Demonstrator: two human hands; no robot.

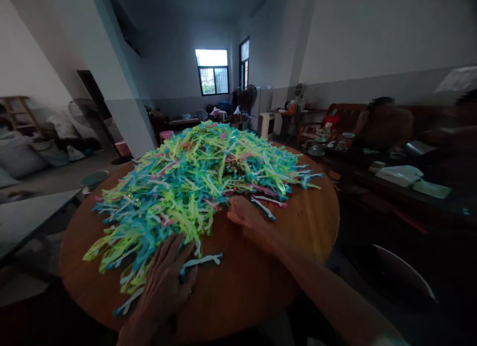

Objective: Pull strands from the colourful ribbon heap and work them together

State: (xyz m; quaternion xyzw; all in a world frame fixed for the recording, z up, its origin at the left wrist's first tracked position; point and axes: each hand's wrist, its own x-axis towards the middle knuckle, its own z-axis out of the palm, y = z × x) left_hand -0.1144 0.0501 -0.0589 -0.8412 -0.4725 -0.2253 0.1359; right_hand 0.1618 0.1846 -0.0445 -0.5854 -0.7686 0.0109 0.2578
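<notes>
A big heap of thin plastic-looking strips (201, 167), yellow-green, blue, white and pink, spreads over a round wooden table (253, 281). My left hand (167, 271) lies palm down at the heap's near left edge, fingers stretched over some strips. Beside its fingertips and thumb is a loose white and blue strip (203, 260). At the front middle of the heap, my right hand (240, 211) is closed, its knuckles against the strips; what its fingers hold, if anything, is hidden. Just right of it lie a few stray strips (265, 208) on the wood.
A grey table (33, 217) stands to the left, and a standing fan (89, 115) behind it. On the right, people sit by a wooden bench and a low table with a white plastic bag (400, 174). A large round basin (402, 271) is low at the right.
</notes>
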